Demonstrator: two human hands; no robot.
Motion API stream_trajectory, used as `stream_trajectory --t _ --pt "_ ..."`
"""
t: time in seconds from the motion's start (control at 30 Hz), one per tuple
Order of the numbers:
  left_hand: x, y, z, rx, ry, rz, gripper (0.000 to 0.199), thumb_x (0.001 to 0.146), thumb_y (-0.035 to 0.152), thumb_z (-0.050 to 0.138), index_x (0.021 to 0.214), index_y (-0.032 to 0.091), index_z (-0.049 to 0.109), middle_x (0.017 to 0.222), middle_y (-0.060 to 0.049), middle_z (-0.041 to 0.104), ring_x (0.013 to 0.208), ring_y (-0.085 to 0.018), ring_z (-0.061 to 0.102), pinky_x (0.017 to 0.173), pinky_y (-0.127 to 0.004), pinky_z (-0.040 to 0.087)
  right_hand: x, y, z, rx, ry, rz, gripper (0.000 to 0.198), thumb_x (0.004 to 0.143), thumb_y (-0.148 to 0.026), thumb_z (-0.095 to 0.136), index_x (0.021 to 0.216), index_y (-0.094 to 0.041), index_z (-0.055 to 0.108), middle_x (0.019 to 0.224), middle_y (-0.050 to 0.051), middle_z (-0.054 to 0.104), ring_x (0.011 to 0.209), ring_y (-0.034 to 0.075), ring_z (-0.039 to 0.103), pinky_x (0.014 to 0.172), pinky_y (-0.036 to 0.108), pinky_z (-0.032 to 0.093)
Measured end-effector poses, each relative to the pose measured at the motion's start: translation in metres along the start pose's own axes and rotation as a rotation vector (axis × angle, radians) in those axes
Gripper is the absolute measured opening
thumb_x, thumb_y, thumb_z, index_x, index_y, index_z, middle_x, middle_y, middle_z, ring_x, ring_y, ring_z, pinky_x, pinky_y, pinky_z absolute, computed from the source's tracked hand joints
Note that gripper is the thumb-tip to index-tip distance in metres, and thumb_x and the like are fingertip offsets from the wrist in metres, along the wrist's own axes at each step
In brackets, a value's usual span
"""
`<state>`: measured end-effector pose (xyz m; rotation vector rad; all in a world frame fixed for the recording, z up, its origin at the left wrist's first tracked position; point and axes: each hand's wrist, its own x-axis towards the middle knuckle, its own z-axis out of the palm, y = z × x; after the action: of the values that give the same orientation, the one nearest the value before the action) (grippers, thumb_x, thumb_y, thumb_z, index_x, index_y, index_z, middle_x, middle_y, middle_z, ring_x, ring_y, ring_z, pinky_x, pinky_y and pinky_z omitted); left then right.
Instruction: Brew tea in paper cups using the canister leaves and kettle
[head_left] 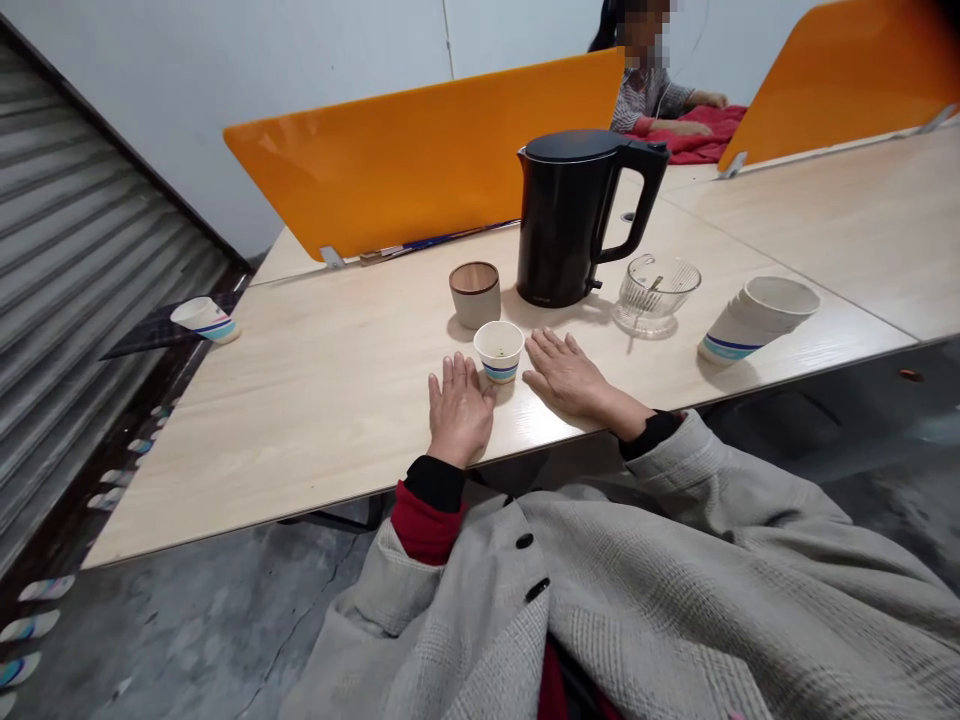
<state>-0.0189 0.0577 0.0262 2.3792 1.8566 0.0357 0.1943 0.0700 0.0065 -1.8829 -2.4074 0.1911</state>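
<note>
My left hand lies flat on the table, palm down, its fingers stretched out. On the other side of a small paper cup, my right hand also rests flat with fingers extended. The cup stands upright between both hands, white with blue and teal bands, and some dark bits show inside it. Neither hand holds anything. Just behind the cup stands a grey canister with a brown wood-look top. A black electric kettle is upright behind my right hand, its handle pointing right.
Right of the kettle sits a ribbed glass bowl with something thin inside. Stacked paper cups lean near the front edge. Another paper cup is at the far left. Orange dividers line the back; a person sits beyond with red cloth.
</note>
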Motion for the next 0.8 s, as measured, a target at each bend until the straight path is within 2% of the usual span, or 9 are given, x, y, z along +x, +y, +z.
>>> stream_trajectory --t 0.17,0.4,0.8 --pt "-0.0006 0.0 0.0007 0.009 -0.002 -0.003 0.073 0.114 0.047 0.026 0.173 0.004 0.028 0.183 -0.018 0.019 0.173 -0.035 0.014 0.14 -0.06 0.014 0.0027 0.0003 0.0008 0.018 -0.009 -0.01 0.081 0.11 -0.053 0.028 0.173 -0.002 0.03 0.182 0.022 0.02 0.172 0.037 0.014 0.139 0.061 0.014" --pt "-0.0018 -0.0003 0.0019 -0.035 0.028 0.008 0.073 0.114 0.048 0.027 0.172 0.004 0.031 0.183 -0.02 0.022 0.173 -0.036 0.016 0.14 -0.061 0.016 0.0047 0.0051 0.009 0.036 0.038 -0.023 0.082 0.109 -0.057 0.028 0.172 -0.005 0.033 0.181 0.022 0.025 0.171 0.037 0.017 0.138 0.062 0.016" --pt "-0.0019 -0.0011 0.0021 -0.041 0.012 0.002 0.075 0.114 0.05 0.025 0.172 0.003 0.028 0.184 -0.019 0.018 0.173 -0.034 0.013 0.14 -0.059 0.012 0.0033 0.002 0.0054 0.03 0.036 -0.018 0.081 0.109 -0.054 0.03 0.171 -0.002 0.034 0.181 0.023 0.026 0.171 0.038 0.019 0.138 0.062 0.017"
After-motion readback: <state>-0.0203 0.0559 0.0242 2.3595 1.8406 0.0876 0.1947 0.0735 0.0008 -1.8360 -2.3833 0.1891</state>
